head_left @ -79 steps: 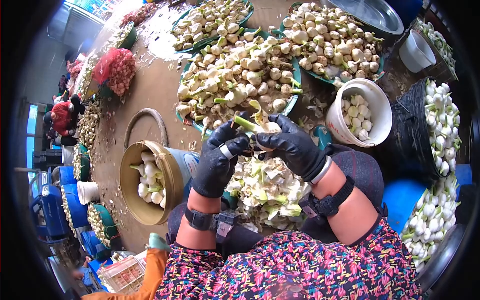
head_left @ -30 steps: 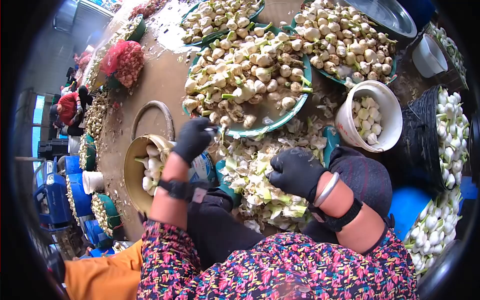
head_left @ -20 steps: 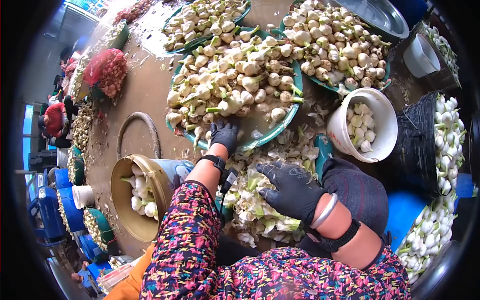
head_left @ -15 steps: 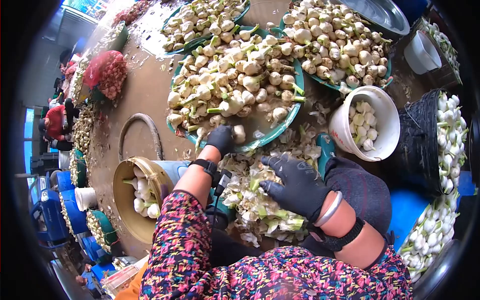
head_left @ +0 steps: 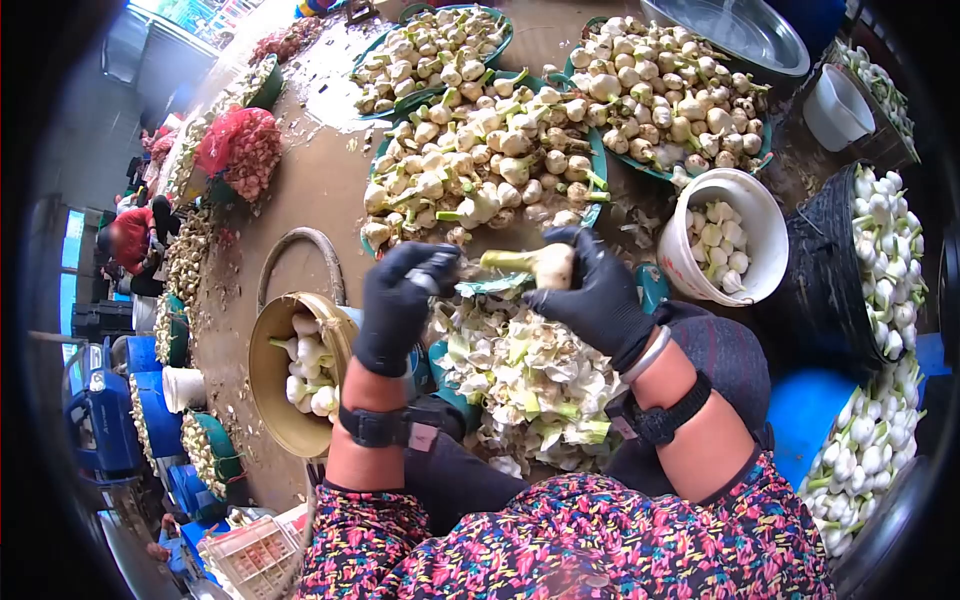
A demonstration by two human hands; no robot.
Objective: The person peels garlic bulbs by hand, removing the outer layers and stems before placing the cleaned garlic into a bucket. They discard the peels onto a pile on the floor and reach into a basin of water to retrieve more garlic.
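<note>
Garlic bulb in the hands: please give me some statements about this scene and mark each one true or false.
1. The right hand holds a garlic bulb. True.
2. Both hands are bare. False: the right and the left hand wear black gloves.
3. The white bucket holds bulbs. True.
4. The peelings lie in the brass bowl. False: they lie heaped between the arms; the bowl holds bulbs.
5. The green tray is piled with bulbs. True.

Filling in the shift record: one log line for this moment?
right hand: holds garlic bulb | left hand: at its stalk | below: peel pile
</note>
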